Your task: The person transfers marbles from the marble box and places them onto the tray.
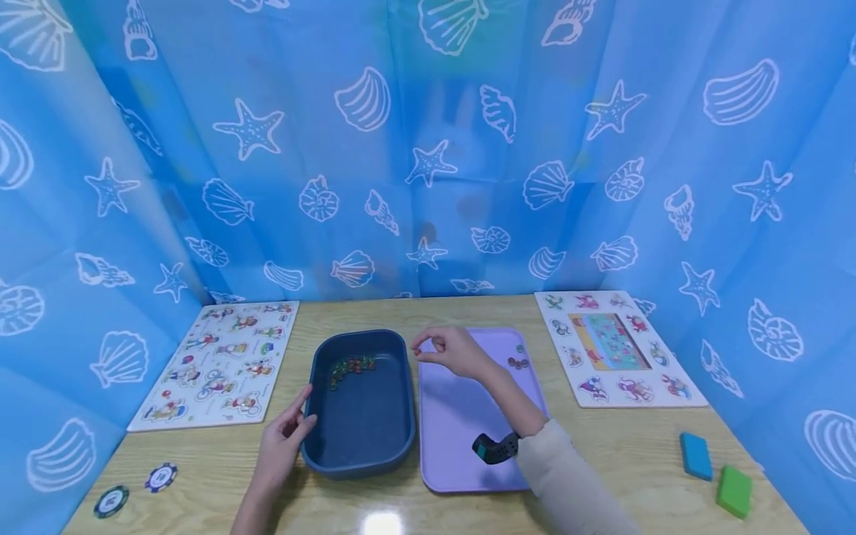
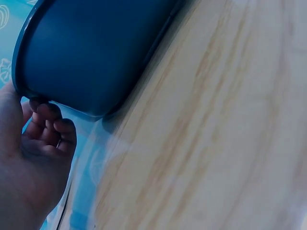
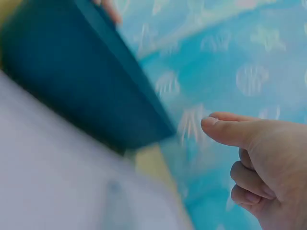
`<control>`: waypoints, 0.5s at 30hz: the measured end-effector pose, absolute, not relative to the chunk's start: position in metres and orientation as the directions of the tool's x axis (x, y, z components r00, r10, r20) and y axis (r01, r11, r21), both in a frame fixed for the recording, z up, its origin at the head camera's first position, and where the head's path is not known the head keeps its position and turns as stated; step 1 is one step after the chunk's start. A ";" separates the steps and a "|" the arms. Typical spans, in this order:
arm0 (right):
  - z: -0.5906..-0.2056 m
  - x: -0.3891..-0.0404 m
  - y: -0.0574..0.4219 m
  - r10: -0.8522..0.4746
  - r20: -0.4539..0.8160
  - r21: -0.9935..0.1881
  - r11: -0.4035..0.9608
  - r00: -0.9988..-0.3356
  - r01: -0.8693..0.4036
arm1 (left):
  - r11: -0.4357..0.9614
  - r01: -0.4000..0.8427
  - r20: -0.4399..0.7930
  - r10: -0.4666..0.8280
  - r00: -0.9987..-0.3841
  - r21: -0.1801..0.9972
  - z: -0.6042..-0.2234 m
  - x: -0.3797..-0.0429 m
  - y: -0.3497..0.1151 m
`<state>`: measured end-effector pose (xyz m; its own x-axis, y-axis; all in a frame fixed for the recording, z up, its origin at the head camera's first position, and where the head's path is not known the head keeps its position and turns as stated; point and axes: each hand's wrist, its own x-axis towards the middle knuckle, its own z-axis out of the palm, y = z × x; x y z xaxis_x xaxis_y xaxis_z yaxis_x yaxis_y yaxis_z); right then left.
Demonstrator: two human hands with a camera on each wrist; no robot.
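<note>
A dark blue bin stands on the table, with several small red and green beads gathered toward its back. My left hand holds the bin's left rim, thumb at the edge and the other fingers curled against the outside wall. Over the left back part of a lilac tray, close to the bin's right rim, my right hand pinches a small orange-red bead between thumb and index finger. Several more beads lie near the tray's back right. In the right wrist view the pinched bead is hidden.
White picture boards lie at the left and the right. Two poker chips are at the front left. A blue block and a green block sit at the right. A shell-patterned curtain closes off the back.
</note>
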<state>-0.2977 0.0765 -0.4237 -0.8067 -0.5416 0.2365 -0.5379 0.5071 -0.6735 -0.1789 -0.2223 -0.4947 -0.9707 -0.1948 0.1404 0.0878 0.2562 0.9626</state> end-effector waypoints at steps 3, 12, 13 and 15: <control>-0.441 -0.301 0.101 -0.483 0.225 -0.653 0.570 -0.846 -0.499 | 0.254 0.060 0.115 -0.206 -0.972 0.965 -0.493 -0.179 -0.223; -0.492 -0.307 0.139 -0.389 0.167 -0.595 0.693 -0.906 -0.407 | 0.248 0.031 0.085 -0.212 -0.974 0.968 -0.493 -0.177 -0.222; -0.495 -0.307 0.141 -0.380 0.164 -0.596 0.697 -0.910 -0.398 | 0.251 0.030 0.085 -0.210 -0.974 0.968 -0.493 -0.177 -0.222; -0.500 -0.307 0.143 -0.364 0.169 -0.597 0.702 -0.916 -0.389 | 0.252 0.030 0.084 -0.208 -0.974 0.967 -0.492 -0.178 -0.221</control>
<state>-0.3071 0.1434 -0.5001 -0.9159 -0.3640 0.1694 -0.3892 0.7016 -0.5969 -0.1783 -0.2207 -0.4922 -0.9744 -0.2082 0.0845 0.0300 0.2521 0.9672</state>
